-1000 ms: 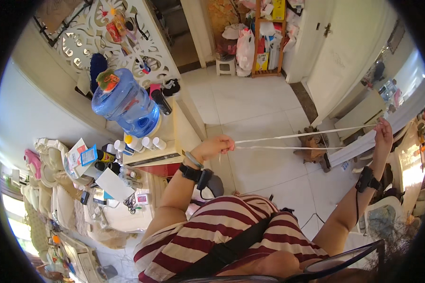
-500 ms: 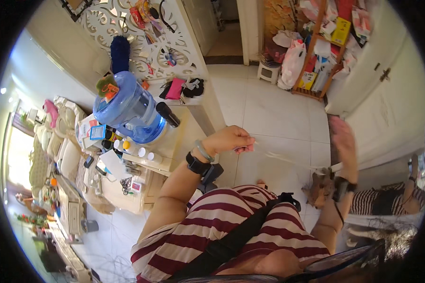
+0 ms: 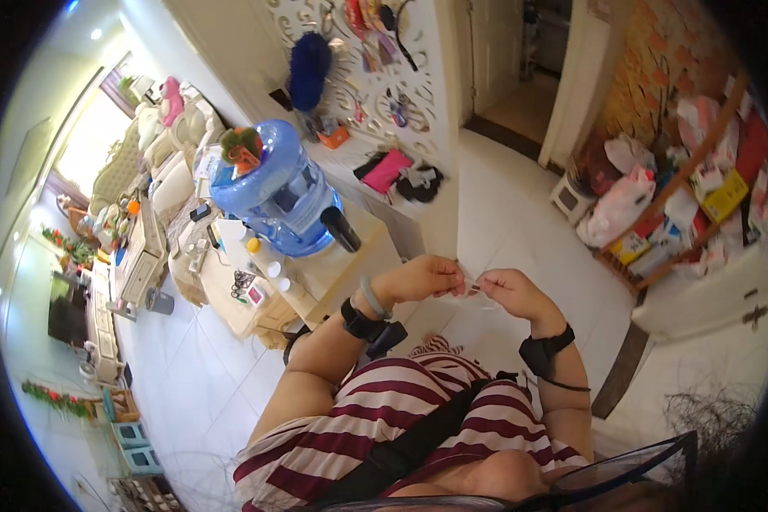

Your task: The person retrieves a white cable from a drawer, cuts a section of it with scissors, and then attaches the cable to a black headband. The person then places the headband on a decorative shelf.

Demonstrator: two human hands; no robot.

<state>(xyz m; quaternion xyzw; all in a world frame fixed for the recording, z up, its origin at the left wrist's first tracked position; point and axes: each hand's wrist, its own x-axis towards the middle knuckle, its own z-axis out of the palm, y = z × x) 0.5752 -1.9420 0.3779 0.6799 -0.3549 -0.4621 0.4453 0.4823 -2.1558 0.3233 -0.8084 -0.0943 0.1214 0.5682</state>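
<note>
My left hand (image 3: 431,280) and my right hand (image 3: 514,294) are close together in front of my striped top, both closed in a pinch. Between their fingertips runs a thin, pale thread (image 3: 473,288), with a faint loose strand under it. A small pinkish bit shows at the left fingertips, too small to name. The left wrist wears a pale bangle (image 3: 373,297) and a black strap; another black strap sits on the right wrist.
To the left, a large blue water bottle (image 3: 286,200) stands on a cream cabinet, with a black cylinder (image 3: 340,230) and white-capped bottles beside it. Pink and black cloths (image 3: 388,171) lie on a ledge. A loaded wooden rack (image 3: 657,275) and a white door (image 3: 708,299) are at the right.
My right hand has come in from the far right to meet the left, closing from spread fingers to a pinch. The stretched strand between them is now short. The view has turned left.
</note>
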